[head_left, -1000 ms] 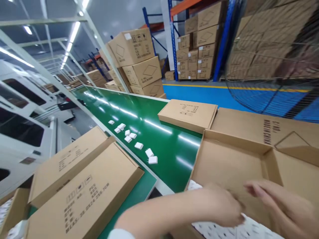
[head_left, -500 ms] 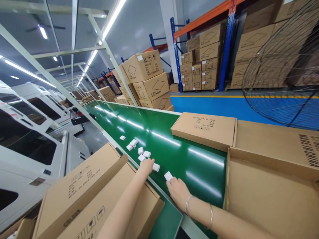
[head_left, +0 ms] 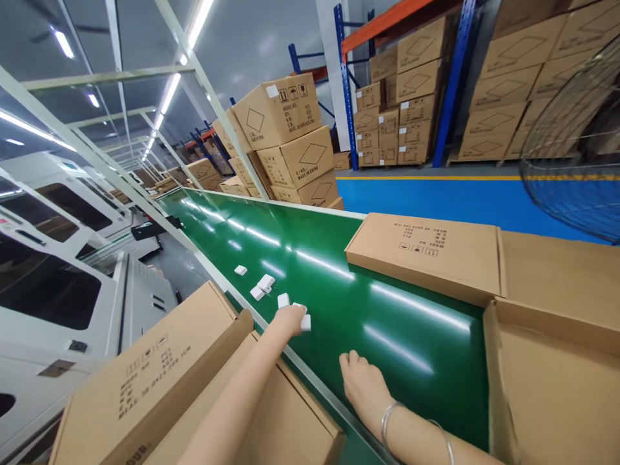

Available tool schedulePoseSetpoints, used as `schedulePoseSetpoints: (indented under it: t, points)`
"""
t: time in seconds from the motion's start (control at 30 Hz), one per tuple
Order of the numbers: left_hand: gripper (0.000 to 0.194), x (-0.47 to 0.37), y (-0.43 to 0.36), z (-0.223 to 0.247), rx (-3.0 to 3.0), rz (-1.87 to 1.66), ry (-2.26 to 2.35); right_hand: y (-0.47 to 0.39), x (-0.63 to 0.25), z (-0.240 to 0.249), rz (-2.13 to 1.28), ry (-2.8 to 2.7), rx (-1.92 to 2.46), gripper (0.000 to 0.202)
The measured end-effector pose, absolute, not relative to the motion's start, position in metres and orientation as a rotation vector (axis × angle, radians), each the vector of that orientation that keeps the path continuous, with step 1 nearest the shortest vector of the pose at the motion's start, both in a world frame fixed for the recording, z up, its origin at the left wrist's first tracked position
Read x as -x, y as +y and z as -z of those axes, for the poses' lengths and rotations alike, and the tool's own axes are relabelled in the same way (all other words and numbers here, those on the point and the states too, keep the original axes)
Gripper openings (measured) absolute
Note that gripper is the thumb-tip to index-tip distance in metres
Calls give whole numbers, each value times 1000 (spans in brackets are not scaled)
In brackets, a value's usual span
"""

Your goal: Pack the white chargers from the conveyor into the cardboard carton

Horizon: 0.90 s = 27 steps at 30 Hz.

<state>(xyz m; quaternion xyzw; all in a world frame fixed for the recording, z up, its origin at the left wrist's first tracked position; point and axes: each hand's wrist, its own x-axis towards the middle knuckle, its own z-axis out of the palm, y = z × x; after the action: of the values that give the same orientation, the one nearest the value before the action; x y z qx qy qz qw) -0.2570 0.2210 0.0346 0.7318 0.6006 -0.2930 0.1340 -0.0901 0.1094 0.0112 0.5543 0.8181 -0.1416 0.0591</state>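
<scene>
Small white blocks lie on the green conveyor belt point(head_left: 320, 284). My left hand point(head_left: 289, 320) reaches down among them with its fingers closed on a white block point(head_left: 305, 323) at the fingertips. Another white block point(head_left: 283, 300) sits just beyond that hand. Farther up the belt are a pair of touching white blocks point(head_left: 266, 283) and a single white block point(head_left: 241, 270). My right hand point(head_left: 364, 382), with bracelets at the wrist, is over the nearer part of the belt. Its fingers curl inward, and whatever they hold is hidden.
Closed cardboard boxes point(head_left: 159, 368) stand along the belt's left side. On the right are a flat carton point(head_left: 426, 252) and an open carton point(head_left: 562, 387). Stacked cartons point(head_left: 298, 155), racking point(head_left: 455, 84) and a wire fan guard point(head_left: 576, 148) stand beyond. A metal frame rises at the left.
My right hand has moved right and toward me; the white block at its fingertips no longer shows. My left hand stays among the blocks, with fewer visible around it. The view has shifted slightly.
</scene>
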Motion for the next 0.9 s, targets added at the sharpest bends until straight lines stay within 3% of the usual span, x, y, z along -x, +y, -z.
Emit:
schedulePoseSetpoints:
  t: [0.3,0.57,0.63,0.7,0.77,0.9]
  points:
    - [30,297,260,-23,-2155,653,1962,122,86,-9,527,2289,-1690,24]
    - [32,311,238,-33,-2118,762,1828,127,28,-20,900,2408,-1601,28]
    - [36,310,227,-29,-2132,795,1756,120,8,-23,1343,2422,-1640,32]
    - [40,307,221,-26,-2175,795,1686,109,-10,-29,2107,2206,-1791,43]
    - [43,302,219,-24,-2222,784,1628,97,-26,-37,2844,1647,-1990,52]
    - [52,293,216,-22,-2289,808,1522,79,-49,-50,3471,612,-2197,46]
